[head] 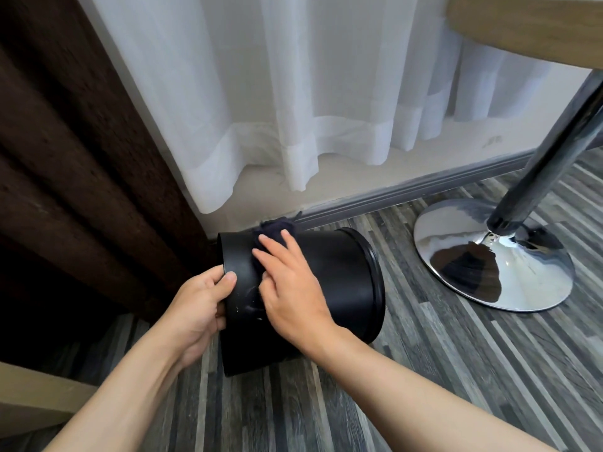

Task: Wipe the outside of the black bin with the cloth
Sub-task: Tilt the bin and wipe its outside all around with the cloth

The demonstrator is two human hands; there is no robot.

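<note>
Black bin [326,282] could roll or slip as we wipe, we reckon: it lies on its side on the floor [424,370] by the skirting [408,190], near the brown curtain [81,158], steadied only by our left hand [199,305] gripping its left edge. Right hand [293,288] presses the dark cloth [274,231] on its upper side w/ fingers spread; cloth may bunch. Bin looks smooth, semi-gloss, w/ pale specks nr the left end.

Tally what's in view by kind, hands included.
hands: 2 (left hand, right hand)
bin: 1
cloth: 1
curtains: 2 (white curtain, brown curtain)
table: 1
total: 7
</note>
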